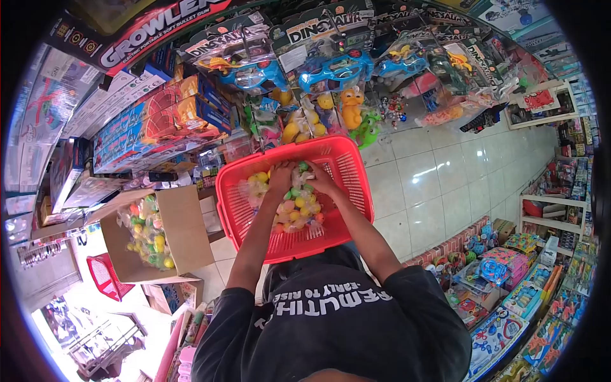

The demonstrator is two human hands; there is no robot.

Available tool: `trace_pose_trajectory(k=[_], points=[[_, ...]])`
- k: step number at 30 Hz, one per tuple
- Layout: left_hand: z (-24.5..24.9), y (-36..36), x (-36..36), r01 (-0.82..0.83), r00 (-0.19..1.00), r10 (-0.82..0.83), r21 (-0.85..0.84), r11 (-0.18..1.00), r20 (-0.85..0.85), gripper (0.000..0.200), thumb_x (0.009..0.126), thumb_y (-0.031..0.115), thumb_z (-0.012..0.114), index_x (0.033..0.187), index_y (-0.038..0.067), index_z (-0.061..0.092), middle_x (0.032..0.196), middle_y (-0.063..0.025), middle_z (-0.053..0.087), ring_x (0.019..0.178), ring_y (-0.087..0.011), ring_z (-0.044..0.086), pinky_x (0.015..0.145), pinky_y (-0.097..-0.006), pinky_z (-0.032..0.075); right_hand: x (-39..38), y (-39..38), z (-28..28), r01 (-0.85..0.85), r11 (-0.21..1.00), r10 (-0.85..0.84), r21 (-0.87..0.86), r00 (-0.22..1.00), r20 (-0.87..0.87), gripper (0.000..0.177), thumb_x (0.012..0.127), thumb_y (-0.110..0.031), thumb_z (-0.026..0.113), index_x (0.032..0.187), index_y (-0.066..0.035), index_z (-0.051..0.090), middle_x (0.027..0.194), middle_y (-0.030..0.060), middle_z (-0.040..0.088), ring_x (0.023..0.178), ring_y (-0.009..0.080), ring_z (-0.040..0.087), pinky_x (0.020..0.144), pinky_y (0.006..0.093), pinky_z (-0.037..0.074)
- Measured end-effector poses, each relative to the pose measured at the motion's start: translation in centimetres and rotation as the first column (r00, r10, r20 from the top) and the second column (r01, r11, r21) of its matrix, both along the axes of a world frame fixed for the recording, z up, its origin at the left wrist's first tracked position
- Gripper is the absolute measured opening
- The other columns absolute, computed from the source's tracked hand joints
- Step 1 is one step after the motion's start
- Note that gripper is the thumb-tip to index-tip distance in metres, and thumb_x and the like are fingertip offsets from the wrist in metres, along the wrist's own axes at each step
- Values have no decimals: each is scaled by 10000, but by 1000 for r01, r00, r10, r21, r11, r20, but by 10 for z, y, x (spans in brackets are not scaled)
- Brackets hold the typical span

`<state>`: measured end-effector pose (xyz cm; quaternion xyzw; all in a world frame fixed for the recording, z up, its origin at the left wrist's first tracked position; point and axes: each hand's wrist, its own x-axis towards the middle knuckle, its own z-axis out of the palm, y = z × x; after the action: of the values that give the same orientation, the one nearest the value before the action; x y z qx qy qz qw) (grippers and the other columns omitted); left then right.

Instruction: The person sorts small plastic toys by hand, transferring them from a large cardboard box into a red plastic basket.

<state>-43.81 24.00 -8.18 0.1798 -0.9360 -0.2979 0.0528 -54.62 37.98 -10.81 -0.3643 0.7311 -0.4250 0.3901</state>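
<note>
A red plastic basket (232,184) rests in front of my body, holding small yellow, green and orange balls (294,213) in clear plastic bags. Over its far part, my left hand (281,176) has its fingers bent down onto the bagged balls. Close by on the right, my right hand (320,178) touches the clear plastic near some green balls. What the fingertips of both hands grip, if anything, is too small to make out.
An open cardboard box (184,223) with more bagged balls stands at the left. Packaged toys (337,67) hang beyond the basket. Boxed toys (153,121) are stacked at upper left. Tiled floor (439,172) lies to the right, with toy shelves (550,213) beyond.
</note>
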Motion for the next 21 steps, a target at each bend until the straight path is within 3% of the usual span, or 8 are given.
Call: trace_pose_trajectory(k=[2, 4, 8, 9, 10, 13, 17, 21], points=[[6, 0, -1, 11, 997, 2, -165, 986, 78, 304, 708, 53, 531, 1004, 96, 583, 974, -72, 591, 981, -288, 515, 769, -420, 406, -3, -1, -3, 3, 999, -3, -35, 1000, -8, 724, 718, -68, 624, 1345, -96, 264, 1165, 137, 451, 1032, 232, 482, 854, 312, 421], [0, 4, 1, -19, 999, 31, -254, 967, 43, 306, 717, 84, 524, 1012, 123, 595, 987, -42, 602, 971, -262, 519, 734, -419, 397, -3, 0, 5, 194, 980, -200, 46, 958, 205, 669, 712, -34, 587, 1319, -51, 306, 1156, 147, 516, 1042, 253, 524, 870, 319, 417], [4, 3, 8, -39, 999, 43, -142, 989, 27, 338, 714, 44, 512, 1037, 107, 588, 989, -83, 604, 977, -287, 513, 779, -428, 401, -5, 0, 4, 366, 912, -405, 185, 732, 548, 580, 725, 18, 539, 1277, -39, 373, 1151, 138, 526, 1020, 225, 531, 861, 312, 416], [0, 2, 9, -27, 999, 25, -54, 998, -30, 334, 708, 28, 512, 1029, 85, 582, 990, -96, 596, 999, -288, 503, 816, -418, 406, -5, 0, -21, 284, 957, -259, -61, 929, 266, 549, 727, 34, 528, 1257, -38, 400, 1124, 140, 537, 1006, 218, 538, 850, 305, 422], [-1, 1, 11, -9, 996, 12, 34, 999, -86, 331, 701, 12, 513, 1022, 62, 576, 991, -109, 587, 1022, -289, 493, 853, -407, 411, -4, -2, -24, 114, 959, -140, -261, 987, -81, 522, 729, 51, 516, 1236, -37, 426, 1097, 141, 549, 992, 212, 545, 839, 298, 428], [-2, -3, 20, -17, 995, 19, 24, 1000, -95, 338, 696, -9, 504, 1030, 18, 552, 1036, -156, 548, 1004, -327, 495, 858, -396, 427, -3, 0, -12, 129, 968, -107, -217, 988, 112, 487, 724, 59, 518, 1199, -33, 460, 1054, 159, 565, 978, 235, 561, 830, 302, 436], [-3, -4, 33, -54, 997, 49, -84, 995, -60, 359, 689, -12, 506, 1047, -9, 529, 1078, -178, 511, 995, -339, 502, 853, -401, 430, -4, -1, -39, 119, 987, -126, -106, 990, -62, 474, 763, 56, 532, 1215, -57, 445, 1089, 100, 556, 1015, 190, 540, 869, 287, 429], [-2, -5, 36, -52, 993, 61, 85, 995, -106, 372, 697, -21, 489, 1068, -29, 508, 1082, -194, 501, 986, -361, 503, 865, -401, 421, -2, -3, -9, 129, 992, -129, -12, 992, -12, 493, 757, 24, 557, 1226, -62, 431, 1103, 112, 549, 987, 184, 554, 838, 285, 447]])
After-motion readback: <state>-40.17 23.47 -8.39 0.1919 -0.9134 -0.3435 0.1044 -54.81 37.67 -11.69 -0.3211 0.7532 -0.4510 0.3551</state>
